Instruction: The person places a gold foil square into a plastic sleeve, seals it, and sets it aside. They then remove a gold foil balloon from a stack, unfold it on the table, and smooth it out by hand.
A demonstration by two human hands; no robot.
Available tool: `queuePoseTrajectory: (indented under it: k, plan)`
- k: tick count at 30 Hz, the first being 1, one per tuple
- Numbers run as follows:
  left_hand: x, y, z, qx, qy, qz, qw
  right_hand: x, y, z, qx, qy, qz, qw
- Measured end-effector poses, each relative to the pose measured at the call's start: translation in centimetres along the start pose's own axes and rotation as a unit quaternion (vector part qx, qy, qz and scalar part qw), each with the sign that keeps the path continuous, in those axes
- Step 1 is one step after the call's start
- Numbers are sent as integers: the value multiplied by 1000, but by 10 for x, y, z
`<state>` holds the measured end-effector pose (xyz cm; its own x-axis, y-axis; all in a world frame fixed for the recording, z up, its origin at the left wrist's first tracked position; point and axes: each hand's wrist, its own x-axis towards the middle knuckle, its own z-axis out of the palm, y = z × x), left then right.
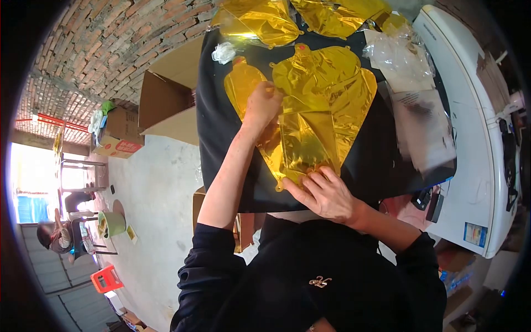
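A flat, uninflated gold foil balloon [354, 83] lies spread on a black-covered table [215, 160], with a folded section on top of its middle. My left hand [264, 105] is closed, its curled fingers pressed on the foil at the balloon's left side; the fingertips are partly hidden. At the near edge, my right hand [326, 193] has its fingers bent and pinched on the foil of the folded part. A narrower gold foil piece [238, 83] with a red spot at its top extends from under my left hand.
More gold foil balloons [254, 22] lie along the far edge, near a crumpled white wad [224, 52]. Clear plastic bags [404, 61] are at the right, beside a white appliance [470, 110]. An open cardboard box [166, 105] stands left. Another person [52, 235] sits far left.
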<state>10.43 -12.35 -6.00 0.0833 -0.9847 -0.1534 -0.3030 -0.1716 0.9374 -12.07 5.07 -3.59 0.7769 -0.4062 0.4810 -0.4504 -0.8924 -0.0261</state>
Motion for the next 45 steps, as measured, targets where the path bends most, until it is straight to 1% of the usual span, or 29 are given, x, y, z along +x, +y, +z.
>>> queuePoseTrajectory:
  k: [3,6,7,8,10,14,15,16,17,18,21,24,26,28,31,33,36,39,45]
  plan:
    - [-3,-3,-1,110,60,87,988,-1,-3,3,15,1,11,1000]
    - [-21,20,-3,193,113,174,959,-2,-8,1,67,16,33,997]
    - [-11,9,-6,272,158,277,908,-4,-8,-4,66,15,29,997]
    - [-12,4,-5,279,154,292,902,-7,-7,-5,77,25,29,996]
    - [-19,16,-5,292,150,323,888,-12,1,-13,96,5,27,995]
    - [-22,13,8,237,58,393,886,-28,22,-18,33,8,49,998]
    - [-18,9,11,259,39,419,870,-32,31,-18,25,17,57,998]
    - [-15,1,15,279,41,432,857,-35,35,-18,17,23,65,997]
    - [-10,-2,19,299,42,450,840,-37,36,-21,9,2,81,997]
    - [-10,-1,20,319,44,468,823,-38,37,-22,5,6,89,996]
    - [-22,2,9,277,34,449,849,-43,41,-23,-4,18,108,994]
    - [-59,14,-20,250,23,426,869,-51,42,-23,-17,19,137,990]
    - [-93,10,-37,266,49,399,876,-55,44,-24,-21,18,146,989]
    - [-126,5,-51,294,46,373,879,-57,44,-24,-23,16,156,987]
    - [-168,0,-62,306,5,330,893,-55,42,-22,-19,9,158,987]
    - [-185,-9,-60,289,-2,328,899,-51,39,-22,-13,2,148,989]
    - [-199,-20,-54,281,-25,328,902,-48,36,-21,-17,-12,136,990]
    - [-204,-25,-45,268,-14,326,906,-45,35,-19,-21,-20,127,992]
    - [-204,-31,-46,274,-11,341,899,-43,39,-24,-58,-11,171,984]
